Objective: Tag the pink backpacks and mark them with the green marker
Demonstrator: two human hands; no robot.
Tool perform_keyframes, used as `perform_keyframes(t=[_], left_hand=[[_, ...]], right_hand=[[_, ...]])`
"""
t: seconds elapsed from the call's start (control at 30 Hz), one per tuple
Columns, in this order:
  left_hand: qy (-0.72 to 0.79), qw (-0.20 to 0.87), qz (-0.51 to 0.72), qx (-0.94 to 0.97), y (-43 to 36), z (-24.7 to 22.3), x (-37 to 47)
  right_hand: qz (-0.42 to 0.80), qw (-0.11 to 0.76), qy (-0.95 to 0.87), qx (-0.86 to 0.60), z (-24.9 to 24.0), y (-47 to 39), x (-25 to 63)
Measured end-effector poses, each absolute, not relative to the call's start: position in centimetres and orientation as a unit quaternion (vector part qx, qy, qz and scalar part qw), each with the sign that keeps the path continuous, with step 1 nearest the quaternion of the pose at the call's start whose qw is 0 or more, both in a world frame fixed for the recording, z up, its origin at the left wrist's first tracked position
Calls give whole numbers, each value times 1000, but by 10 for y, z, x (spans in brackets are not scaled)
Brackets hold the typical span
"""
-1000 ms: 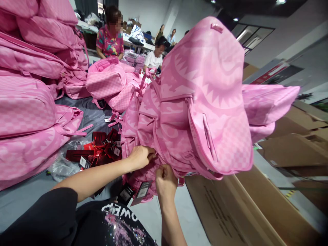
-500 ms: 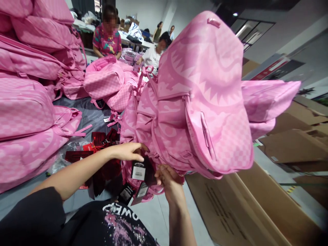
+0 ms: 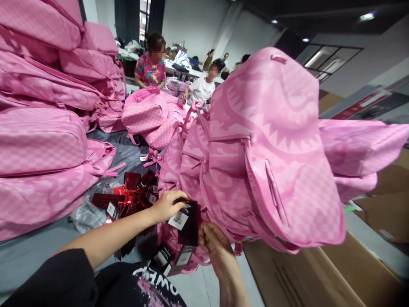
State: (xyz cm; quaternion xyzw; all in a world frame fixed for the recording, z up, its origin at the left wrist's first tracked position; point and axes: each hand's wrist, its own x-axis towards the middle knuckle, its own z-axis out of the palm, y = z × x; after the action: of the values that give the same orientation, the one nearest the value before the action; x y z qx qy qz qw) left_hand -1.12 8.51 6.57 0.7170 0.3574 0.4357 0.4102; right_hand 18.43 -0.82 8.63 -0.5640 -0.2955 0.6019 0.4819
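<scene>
We list: hang tag (image 3: 189, 227), print too small to read; pile of backpacks (image 3: 41, 140), cut off by left edge; cardboard box (image 3: 287, 273), cut off below.

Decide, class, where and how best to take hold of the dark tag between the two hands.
Probably pinch the dark tag by its lower edge, coming from below, one fingertip on each face: it looks thin and flat, and that edge is uncovered, while the left hand overlaps its upper left.
</scene>
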Motion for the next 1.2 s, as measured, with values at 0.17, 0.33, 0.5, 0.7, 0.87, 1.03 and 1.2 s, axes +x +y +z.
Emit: perform_keyframes(t=[0.17,0.33,0.5,0.7,0.87,1.03,1.2], left_hand=[[324,294,437,786,84,73,-11],[228,83,335,910,79,90,-12],[129,109,303,938,81,92,-4],[272,259,343,861,82,66,8],[311,268,325,852,69,54,13],[322,297,319,841,62,54,16],[318,331,318,829,64,58,15]], right_hand=[[594,483,-304,-566,79,-8,187],[565,512,-304,-571,78,-3,179],[540,520,-292,-594,68,0,177],[534,542,-291,-580,74,2,169],[442,571,-314,-617,71,4,157],[289,553,-397,-673,58,4,154],[287,554,-391,-677,54,7,154]])
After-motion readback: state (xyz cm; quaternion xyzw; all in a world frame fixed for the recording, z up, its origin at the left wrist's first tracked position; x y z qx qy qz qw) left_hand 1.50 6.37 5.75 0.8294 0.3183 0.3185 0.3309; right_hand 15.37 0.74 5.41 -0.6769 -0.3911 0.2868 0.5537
